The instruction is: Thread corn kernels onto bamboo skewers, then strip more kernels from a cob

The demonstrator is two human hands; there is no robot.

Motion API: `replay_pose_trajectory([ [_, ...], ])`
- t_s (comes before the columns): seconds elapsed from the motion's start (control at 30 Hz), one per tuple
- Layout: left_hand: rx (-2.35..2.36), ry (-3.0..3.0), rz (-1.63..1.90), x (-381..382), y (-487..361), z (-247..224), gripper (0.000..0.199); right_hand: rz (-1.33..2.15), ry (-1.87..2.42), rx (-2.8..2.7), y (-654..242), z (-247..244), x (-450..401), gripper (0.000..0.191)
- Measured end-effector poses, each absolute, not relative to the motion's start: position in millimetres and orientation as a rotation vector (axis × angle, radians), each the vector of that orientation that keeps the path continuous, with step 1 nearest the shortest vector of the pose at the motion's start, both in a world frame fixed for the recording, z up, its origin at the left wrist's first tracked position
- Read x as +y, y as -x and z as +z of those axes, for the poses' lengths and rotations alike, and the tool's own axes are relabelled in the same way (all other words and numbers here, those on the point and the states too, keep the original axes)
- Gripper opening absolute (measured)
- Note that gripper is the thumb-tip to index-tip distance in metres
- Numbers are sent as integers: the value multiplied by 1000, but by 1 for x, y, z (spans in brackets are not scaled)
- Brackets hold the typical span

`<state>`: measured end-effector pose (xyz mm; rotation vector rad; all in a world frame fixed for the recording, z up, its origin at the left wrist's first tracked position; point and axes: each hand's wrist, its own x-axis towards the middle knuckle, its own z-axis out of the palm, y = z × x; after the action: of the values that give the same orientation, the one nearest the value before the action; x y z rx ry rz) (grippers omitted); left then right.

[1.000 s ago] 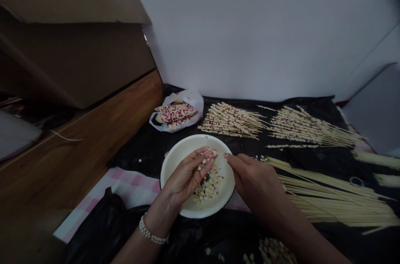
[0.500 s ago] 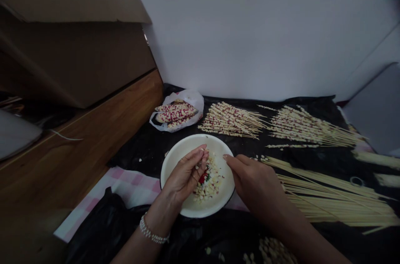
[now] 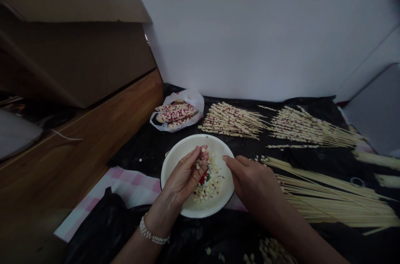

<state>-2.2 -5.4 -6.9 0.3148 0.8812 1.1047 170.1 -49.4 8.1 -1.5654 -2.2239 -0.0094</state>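
Folding inward since a second ago, the left hand (image 3: 183, 175) has gone from lying open, palm up, to a half-closed cup, with a single kernel (image 3: 203, 150) showing at its fingertips. The thin stick that then ran between the two hands no longer shows clearly. My reading is that the work now rests on that one kernel, with other kernels kept ready in the curled fingers.

The hands are apart. The left comes in from 7 o'clock over the white bowl (image 3: 175, 159), thumb and fingers closed lightly about the kernels. The right hand (image 3: 255, 177) sits at the bowl's 3 o'clock, its thumb and forefinger pinched together above the 2 o'clock rim; I cannot tell whether a stick is in that pinch.

Loose kernels (image 3: 211, 189) lie in the bowl's lower half, from centre to 6 o'clock. From the bowl, corn cobs (image 3: 176, 115) in a plastic bag (image 3: 196, 100) lie at 11 o'clock, one pile of corn skewers (image 3: 229, 120) at 1 o'clock and another pile (image 3: 301, 126) at 2. Bare sticks (image 3: 340, 207) fan out at 3 o'clock, beyond the right hand, and more kernels (image 3: 275, 251) lie near 4 to 5 o'clock on the black sheet (image 3: 134, 151).
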Motion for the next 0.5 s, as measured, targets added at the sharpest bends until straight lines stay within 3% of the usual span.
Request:
replay_pose_trajectory([
  [0.5, 854, -334, 1042, -6, 4, -6, 12, -62, 1521, -2229, -169, 11, -53, 30],
])
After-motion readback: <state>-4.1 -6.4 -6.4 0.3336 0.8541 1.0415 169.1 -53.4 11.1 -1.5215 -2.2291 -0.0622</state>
